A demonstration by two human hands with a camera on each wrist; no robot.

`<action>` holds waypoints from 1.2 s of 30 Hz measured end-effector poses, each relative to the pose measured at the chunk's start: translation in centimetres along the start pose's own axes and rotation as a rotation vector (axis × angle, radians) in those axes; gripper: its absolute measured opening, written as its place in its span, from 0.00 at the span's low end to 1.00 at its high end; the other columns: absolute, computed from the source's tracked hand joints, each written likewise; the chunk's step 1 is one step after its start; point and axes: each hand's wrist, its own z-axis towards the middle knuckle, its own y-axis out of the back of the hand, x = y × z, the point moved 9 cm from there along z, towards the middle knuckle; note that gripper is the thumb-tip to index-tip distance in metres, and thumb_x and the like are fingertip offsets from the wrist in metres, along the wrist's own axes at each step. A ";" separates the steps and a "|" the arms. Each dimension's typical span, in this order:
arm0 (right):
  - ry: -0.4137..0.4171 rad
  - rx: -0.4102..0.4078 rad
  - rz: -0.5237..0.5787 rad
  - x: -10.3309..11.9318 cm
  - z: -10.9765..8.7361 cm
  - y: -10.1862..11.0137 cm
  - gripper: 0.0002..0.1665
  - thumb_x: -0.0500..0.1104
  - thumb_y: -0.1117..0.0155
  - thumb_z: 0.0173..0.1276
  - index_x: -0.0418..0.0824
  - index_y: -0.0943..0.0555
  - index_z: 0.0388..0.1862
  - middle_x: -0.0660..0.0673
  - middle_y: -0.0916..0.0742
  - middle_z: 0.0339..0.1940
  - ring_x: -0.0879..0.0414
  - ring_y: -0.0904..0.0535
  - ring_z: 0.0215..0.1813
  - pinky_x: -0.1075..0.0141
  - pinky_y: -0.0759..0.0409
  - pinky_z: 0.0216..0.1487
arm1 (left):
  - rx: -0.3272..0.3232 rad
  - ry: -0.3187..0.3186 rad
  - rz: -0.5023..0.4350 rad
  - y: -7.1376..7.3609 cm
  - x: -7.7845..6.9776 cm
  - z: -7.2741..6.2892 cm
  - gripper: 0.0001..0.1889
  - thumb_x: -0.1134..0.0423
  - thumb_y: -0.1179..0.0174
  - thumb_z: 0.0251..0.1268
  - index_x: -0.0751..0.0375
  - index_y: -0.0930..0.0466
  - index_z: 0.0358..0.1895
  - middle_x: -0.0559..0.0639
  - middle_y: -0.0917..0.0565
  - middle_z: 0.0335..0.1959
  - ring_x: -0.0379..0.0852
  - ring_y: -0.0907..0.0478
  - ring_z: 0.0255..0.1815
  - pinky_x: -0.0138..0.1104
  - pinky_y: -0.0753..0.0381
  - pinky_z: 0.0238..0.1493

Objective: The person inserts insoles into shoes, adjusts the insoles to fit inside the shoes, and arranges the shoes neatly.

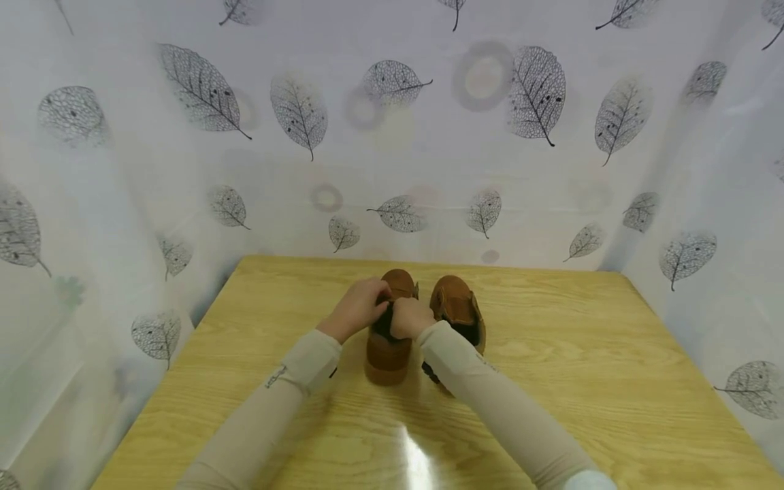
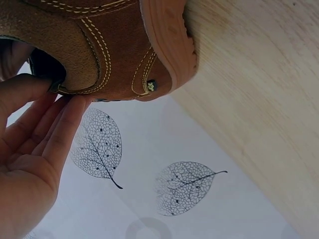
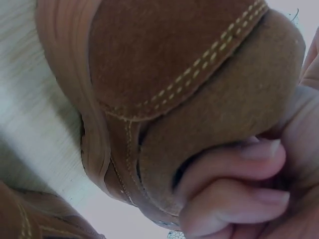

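Note:
Two brown leather shoes with pale yellow stitching stand side by side on a wooden table, heels toward me. Both hands are at the left shoe (image 1: 388, 361). My left hand (image 1: 361, 307) pinches the edge of its opening between thumb and fingers, near the dark lining, as the left wrist view shows. With curled fingers, my right hand (image 1: 412, 318) grips the collar (image 3: 214, 109) at the opening's other side; part of that grip is hidden. The right shoe (image 1: 453, 296) stands close beside, partly covered by my right forearm.
The wooden table (image 1: 551, 381) reaches back to a white curtain (image 1: 429, 156) printed with grey leaves, which also hangs at both sides. A small dark item (image 1: 430, 371) shows beside my right sleeve, near the right shoe's heel.

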 end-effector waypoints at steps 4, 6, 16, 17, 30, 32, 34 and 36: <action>0.030 0.010 -0.068 0.4 0.3 -0.2 0.10 0.37 0.41 0.65 0.36 0.17 0.43 0.42 0.15 0.34 0.52 0.26 0.28 0.61 0.26 0.27 | -0.007 -0.003 0.003 0.2 -0.2 0.0 0.04 0.73 0.35 0.58 0.66 0.19 0.36 0.57 0.17 0.35 0.53 0.20 0.38 0.42 0.21 0.44; 0.044 0.014 -0.094 0.5 0.4 -0.4 0.12 0.38 0.41 0.67 0.36 0.17 0.46 0.41 0.15 0.36 0.52 0.25 0.30 0.59 0.23 0.31 | -0.010 -0.007 0.007 0.1 -0.3 -0.1 0.04 0.72 0.35 0.58 0.66 0.18 0.36 0.56 0.17 0.35 0.53 0.20 0.38 0.42 0.21 0.44; 0.028 -0.015 -0.072 0.7 0.3 -0.2 0.13 0.40 0.45 0.71 0.38 0.18 0.49 0.39 0.14 0.39 0.49 0.20 0.34 0.52 0.21 0.38 | -0.014 -0.018 0.004 -0.1 0.0 -0.1 0.04 0.73 0.36 0.59 0.66 0.18 0.37 0.57 0.17 0.36 0.53 0.20 0.39 0.44 0.22 0.44; 0.030 -0.017 -0.073 0.7 0.3 -0.2 0.13 0.40 0.45 0.71 0.38 0.18 0.49 0.40 0.14 0.39 0.49 0.20 0.35 0.52 0.21 0.38 | -0.018 -0.021 0.005 0.0 -0.1 -0.1 0.04 0.73 0.36 0.59 0.66 0.18 0.37 0.57 0.17 0.36 0.53 0.20 0.39 0.44 0.22 0.44; 0.090 0.107 -0.130 1.1 0.7 -0.5 0.12 0.35 0.39 0.64 0.38 0.19 0.47 0.42 0.15 0.35 0.54 0.25 0.26 0.64 0.28 0.26 | -0.004 -0.010 0.005 0.0 -0.1 -0.3 0.04 0.72 0.36 0.59 0.66 0.18 0.37 0.57 0.17 0.36 0.53 0.20 0.40 0.43 0.22 0.45; 0.088 0.152 -0.158 1.1 0.8 -0.6 0.14 0.34 0.38 0.61 0.39 0.20 0.47 0.43 0.16 0.34 0.54 0.27 0.24 0.66 0.31 0.24 | -0.004 -0.006 0.006 0.0 0.0 -0.3 0.04 0.72 0.36 0.59 0.66 0.18 0.37 0.56 0.17 0.36 0.53 0.20 0.40 0.43 0.22 0.45; 0.086 0.171 -0.190 1.1 0.9 -0.7 0.15 0.34 0.37 0.61 0.39 0.20 0.48 0.43 0.16 0.35 0.54 0.26 0.26 0.66 0.30 0.26 | -0.005 -0.004 0.002 0.0 0.0 -0.2 0.04 0.72 0.36 0.60 0.66 0.18 0.37 0.56 0.17 0.36 0.53 0.20 0.40 0.43 0.22 0.45; 0.086 0.166 -0.219 1.1 0.9 -0.7 0.16 0.37 0.37 0.63 0.39 0.20 0.51 0.43 0.15 0.41 0.53 0.22 0.33 0.64 0.25 0.32 | -0.005 -0.002 0.002 0.0 0.1 -0.2 0.04 0.72 0.36 0.60 0.65 0.18 0.37 0.56 0.17 0.36 0.53 0.20 0.40 0.43 0.21 0.45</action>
